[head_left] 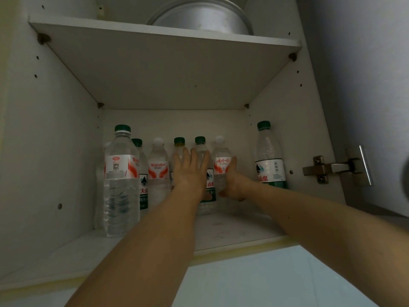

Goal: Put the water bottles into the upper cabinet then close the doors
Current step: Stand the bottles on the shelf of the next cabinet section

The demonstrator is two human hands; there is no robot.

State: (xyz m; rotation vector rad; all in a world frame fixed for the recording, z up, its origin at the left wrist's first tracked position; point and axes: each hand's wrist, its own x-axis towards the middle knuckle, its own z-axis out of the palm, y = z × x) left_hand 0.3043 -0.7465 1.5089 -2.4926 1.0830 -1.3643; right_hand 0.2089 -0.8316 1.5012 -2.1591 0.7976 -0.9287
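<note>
Both arms reached up into the open upper cabinet (55, 151), where the water bottles stood upright on the lower shelf (232, 229). The left hand (190, 173) lay flat with its fingers straight and spread, the palm pressed against the green-capped bottle (201, 142) in the back row and the fingertips reaching onto its neighbour, a bottle with a yellow ring under its green cap (179, 141). The right hand (232, 182) was curled round the lower part of a white-capped bottle with a red and white label (221, 160), thumb up along its right side. A tall green-capped bottle with a red and white label (120, 182) stood nearest the front on the left, and behind it a green-labelled bottle (141, 173) and another white-capped one (157, 169) stood close together. Apart from these, a bottle with a green and white label (269, 156) stood against the right wall. On the shelf above sat a metal pot (201, 16). The right door was swung open, its metal hinge (327, 168) showing on the cabinet wall.
</note>
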